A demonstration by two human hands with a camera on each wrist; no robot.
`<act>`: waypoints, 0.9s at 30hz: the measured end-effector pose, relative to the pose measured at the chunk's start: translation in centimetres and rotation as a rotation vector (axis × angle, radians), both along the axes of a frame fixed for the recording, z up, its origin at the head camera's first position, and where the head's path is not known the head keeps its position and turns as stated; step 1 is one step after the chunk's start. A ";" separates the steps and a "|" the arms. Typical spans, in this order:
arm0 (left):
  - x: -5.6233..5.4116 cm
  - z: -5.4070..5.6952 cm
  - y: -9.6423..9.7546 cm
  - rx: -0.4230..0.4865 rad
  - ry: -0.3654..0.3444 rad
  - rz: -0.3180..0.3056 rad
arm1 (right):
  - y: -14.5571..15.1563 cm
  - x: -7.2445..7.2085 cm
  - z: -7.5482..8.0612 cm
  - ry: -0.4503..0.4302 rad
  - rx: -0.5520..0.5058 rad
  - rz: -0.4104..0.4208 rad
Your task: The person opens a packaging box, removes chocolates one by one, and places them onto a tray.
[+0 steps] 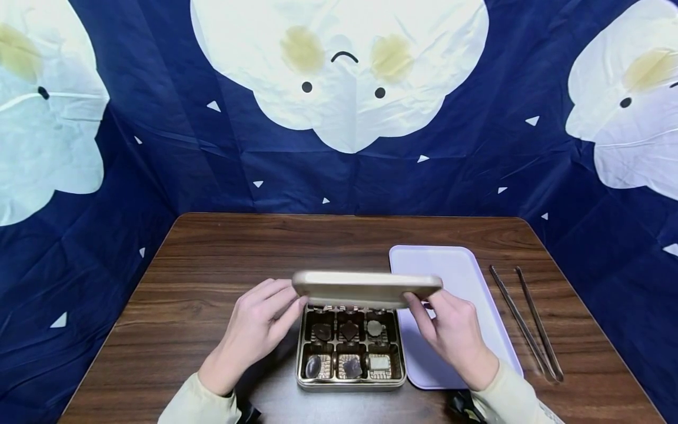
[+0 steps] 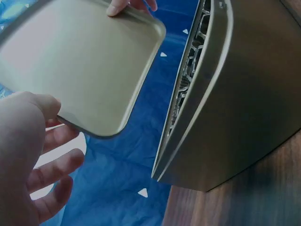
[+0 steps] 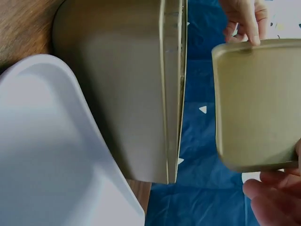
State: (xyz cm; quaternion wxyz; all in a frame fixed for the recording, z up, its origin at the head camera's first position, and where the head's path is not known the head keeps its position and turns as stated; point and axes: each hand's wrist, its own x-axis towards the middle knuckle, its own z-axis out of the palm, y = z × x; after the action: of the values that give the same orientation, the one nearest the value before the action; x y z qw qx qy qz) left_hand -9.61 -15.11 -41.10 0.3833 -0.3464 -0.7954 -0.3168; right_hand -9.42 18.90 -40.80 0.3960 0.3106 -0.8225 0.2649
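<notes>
A gold metal lid (image 1: 365,290), tilted up, is held above the open chocolate tin (image 1: 352,384). My left hand (image 1: 256,321) pinches the lid at its left end, thumb on the near face. At the other end my right hand (image 1: 450,330) grips it the same way. In the left wrist view, the lid's smooth inside (image 2: 89,61) faces the camera, apart from the tin. Dark and pale chocolates sit singly in the compartments of the tin's gold insert, among them a white one (image 1: 379,362) at the front right. The lid hides the back row.
A pale lilac tray (image 1: 479,318) lies just right of the tin, partly under my right hand in the head view. Further right, long metal tongs (image 1: 529,330) rest on the wooden table (image 1: 175,294). Blue fabric with white clouds (image 1: 344,176) walls the table's back and sides.
</notes>
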 end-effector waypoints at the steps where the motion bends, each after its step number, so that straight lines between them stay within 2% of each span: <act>1: 0.0 -0.1 0.1 0.004 -0.003 0.000 | 0.0 0.0 0.1 -0.042 0.000 -0.002; 4: 0.0 -0.4 0.3 0.015 -0.038 0.005 | -0.1 0.2 0.3 -0.157 -0.013 -0.015; 6: 0.0 -0.5 0.3 0.013 -0.078 0.015 | -0.2 0.2 0.4 -0.202 -0.036 -0.028; 11: 0.0 -0.7 0.7 0.003 -0.179 0.030 | -0.6 -0.1 0.5 -0.262 -0.106 -0.029; 14: -0.1 -0.7 0.9 -0.007 -0.198 0.034 | -0.6 -0.4 0.4 -0.285 -0.120 -0.022; 22: -0.7 -0.4 1.4 -0.097 -0.280 0.121 | -0.8 -1.4 0.1 -0.329 -0.044 -0.043; 27: -1.2 -0.5 1.4 -0.139 -0.295 0.165 | -0.9 -1.8 0.5 -0.415 0.010 -0.070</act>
State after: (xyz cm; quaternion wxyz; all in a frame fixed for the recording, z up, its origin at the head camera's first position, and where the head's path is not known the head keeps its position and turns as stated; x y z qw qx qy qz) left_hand -10.84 -13.70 -41.63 0.2626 -0.2553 -0.8887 -0.2759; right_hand -11.23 18.01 -40.34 0.2257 0.2227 -0.8980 0.3052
